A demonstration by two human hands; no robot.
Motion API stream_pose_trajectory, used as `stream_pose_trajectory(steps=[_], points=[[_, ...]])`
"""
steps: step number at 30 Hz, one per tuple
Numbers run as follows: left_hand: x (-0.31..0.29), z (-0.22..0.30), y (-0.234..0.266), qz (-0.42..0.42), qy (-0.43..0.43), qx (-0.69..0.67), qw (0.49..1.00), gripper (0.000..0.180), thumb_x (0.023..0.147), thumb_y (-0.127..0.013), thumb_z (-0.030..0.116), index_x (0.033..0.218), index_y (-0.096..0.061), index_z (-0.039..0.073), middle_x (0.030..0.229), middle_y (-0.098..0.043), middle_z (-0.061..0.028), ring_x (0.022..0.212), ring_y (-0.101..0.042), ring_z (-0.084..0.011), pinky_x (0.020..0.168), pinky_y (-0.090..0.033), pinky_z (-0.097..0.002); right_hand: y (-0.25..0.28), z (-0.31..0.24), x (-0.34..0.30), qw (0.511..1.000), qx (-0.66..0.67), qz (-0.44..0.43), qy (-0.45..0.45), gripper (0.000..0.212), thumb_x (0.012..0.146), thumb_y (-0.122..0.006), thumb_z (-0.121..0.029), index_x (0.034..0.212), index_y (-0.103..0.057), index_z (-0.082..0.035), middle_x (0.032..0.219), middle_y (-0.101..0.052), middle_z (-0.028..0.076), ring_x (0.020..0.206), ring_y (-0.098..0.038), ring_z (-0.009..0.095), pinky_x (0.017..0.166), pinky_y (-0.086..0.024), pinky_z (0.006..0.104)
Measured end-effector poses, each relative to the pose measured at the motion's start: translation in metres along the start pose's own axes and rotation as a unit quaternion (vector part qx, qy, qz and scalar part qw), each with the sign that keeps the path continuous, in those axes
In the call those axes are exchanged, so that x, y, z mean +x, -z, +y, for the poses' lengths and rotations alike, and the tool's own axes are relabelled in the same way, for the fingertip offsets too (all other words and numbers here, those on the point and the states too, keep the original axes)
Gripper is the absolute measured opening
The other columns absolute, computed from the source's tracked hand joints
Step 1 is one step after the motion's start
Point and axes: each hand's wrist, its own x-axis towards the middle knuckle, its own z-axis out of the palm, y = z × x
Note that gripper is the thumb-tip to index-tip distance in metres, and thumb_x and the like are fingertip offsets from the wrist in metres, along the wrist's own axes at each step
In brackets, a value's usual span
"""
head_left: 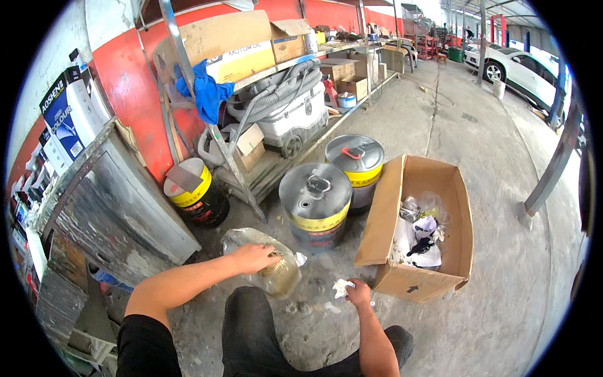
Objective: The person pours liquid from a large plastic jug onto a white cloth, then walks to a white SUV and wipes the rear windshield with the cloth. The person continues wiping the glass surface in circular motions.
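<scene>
My left hand [251,258] is at a clear, brownish-tinted plastic container [286,283] low on the floor in front of me. Its fingers are curled and look blackened; what they grip is hard to make out. To the right, my right hand [359,293] pinches a crumpled white tissue [342,288] just above the floor, beside an open cardboard box [392,201]. Inside that box lie crumpled white paper [427,256], clear plastic and a black scrap.
Two lidded drums [316,195] [355,157] with yellow bands stand ahead. Another drum [196,195] sits at the left, near a worn metal cabinet [125,207]. A metal shelf with a blue cloth [210,94] runs along the red wall. A white car [521,69] is far right.
</scene>
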Motion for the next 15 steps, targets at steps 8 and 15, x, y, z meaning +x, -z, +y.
stream_pose_trajectory(steps=[8,15], points=[[0.014,0.022,0.026,-0.106,0.249,-0.08,0.959,0.062,0.086,-0.063,0.046,0.126,-0.049,0.001,0.111,-0.063,-0.0202,0.098,-0.064,-0.0395,0.081,-0.053,-0.0467,0.006,-0.006,-0.004,1.0,0.014,0.001,0.0,0.028,0.08,-0.064,-0.009,0.106,-0.07,-0.001,0.082,-0.071,0.015,0.061,-0.07,0.022,0.055,-0.057,0.0341],[0.003,0.001,0.003,0.0,0.005,0.032,0.999,0.058,0.087,-0.062,0.046,0.124,-0.052,0.003,0.1,-0.068,-0.0222,0.092,-0.067,-0.0387,0.077,-0.054,-0.0482,0.0,0.009,0.002,0.999,-0.016,0.025,0.015,0.029,0.079,-0.062,-0.022,0.105,-0.072,-0.012,0.069,-0.069,0.014,0.063,-0.07,0.026,0.069,-0.055,0.0381]])
